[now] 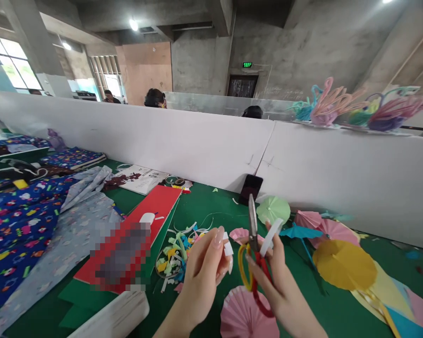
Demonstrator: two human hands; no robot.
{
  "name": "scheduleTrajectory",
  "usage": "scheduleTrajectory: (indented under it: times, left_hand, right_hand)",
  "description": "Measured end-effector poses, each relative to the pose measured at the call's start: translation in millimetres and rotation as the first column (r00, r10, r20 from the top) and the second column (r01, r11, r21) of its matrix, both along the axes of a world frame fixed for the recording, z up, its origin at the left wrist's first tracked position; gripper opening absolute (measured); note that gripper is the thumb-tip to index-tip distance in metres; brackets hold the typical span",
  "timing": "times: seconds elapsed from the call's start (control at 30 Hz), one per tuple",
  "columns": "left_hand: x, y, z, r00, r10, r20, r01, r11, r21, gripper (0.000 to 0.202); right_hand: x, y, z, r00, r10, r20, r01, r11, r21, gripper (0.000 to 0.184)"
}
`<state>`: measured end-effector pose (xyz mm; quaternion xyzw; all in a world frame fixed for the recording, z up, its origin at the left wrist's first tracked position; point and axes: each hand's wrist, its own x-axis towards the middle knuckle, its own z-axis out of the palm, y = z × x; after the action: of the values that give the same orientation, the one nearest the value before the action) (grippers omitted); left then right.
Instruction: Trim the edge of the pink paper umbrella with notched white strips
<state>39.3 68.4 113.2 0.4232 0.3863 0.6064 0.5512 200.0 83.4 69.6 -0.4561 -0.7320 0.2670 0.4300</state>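
In the middle of the view, my left hand pinches a small piece of white paper between thumb and fingers. To its right, my right hand holds a pair of scissors with one red and one yellow handle loop, blades pointing up and together. A white paper strip is also held between the fingers of that hand. Below the hands lies a pink pleated paper disc. Colourful paper scraps are heaped beside my left hand, partly in a round container.
Small paper umbrellas in green, blue and yellow lie on the right. A phone leans against the white partition. Left are a red folder, a white case and patterned cloth. People's heads show beyond the partition.
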Motion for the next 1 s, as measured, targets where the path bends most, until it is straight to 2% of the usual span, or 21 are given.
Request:
scheduleTrajectory:
  times: [0.1,0.13,0.17,0.23,0.37,0.47,0.57,0.73,0.87,1.0]
  left_hand:
    - [4,0,0.8,1.0,-0.012,0.012,0.012,1.0,-0.013,0.044]
    - [5,2,-3.0,0.999,-0.039,0.022,0.039,0.999,-0.014,0.044]
    - [7,4,-9.3,0.996,-0.08,0.039,0.081,0.996,-0.024,0.043]
    - [11,10,-29.3,0.987,-0.143,0.07,0.146,0.988,-0.052,0.042]
    - [16,22,-86.2,0.959,-0.23,0.165,0.249,0.963,-0.103,0.041]
    - [14,26,-123.3,0.931,-0.298,0.211,0.334,0.93,-0.157,0.038]
    - [7,29,-143.9,0.894,-0.393,0.216,0.436,0.876,-0.205,0.03]
    - [-9,32,-152.5,0.833,-0.531,0.155,0.553,0.795,-0.249,0.027]
    - [-17,31,-152.2,0.785,-0.614,0.078,0.61,0.747,-0.263,0.028]
    - [-15,35,-149.0,0.71,-0.704,0.003,0.676,0.681,-0.281,0.027]
  right_hand:
    - [35,6,-22.8,0.955,-0.222,0.199,0.219,0.975,0.037,0.066]
    - [50,6,-34.6,0.915,-0.294,0.276,0.274,0.956,0.107,0.065]
    - [66,5,-47.4,0.874,-0.33,0.358,0.278,0.942,0.19,0.064]
    - [97,1,-72.0,0.838,-0.37,0.401,0.305,0.927,0.218,0.061]
    - [137,-14,-104.9,0.778,-0.451,0.438,0.367,0.891,0.266,0.057]
    - [140,-19,-119.4,0.76,-0.488,0.429,0.389,0.871,0.301,0.057]
    - [130,-18,-133.4,0.768,-0.501,0.4,0.398,0.862,0.316,0.055]
    - [120,-13,-147.0,0.774,-0.557,0.302,0.457,0.821,0.341,0.038]
    - [126,-8,-145.5,0.757,-0.621,0.204,0.536,0.768,0.35,0.036]
    - [132,-5,-144.7,0.759,-0.633,0.156,0.56,0.755,0.34,0.036]
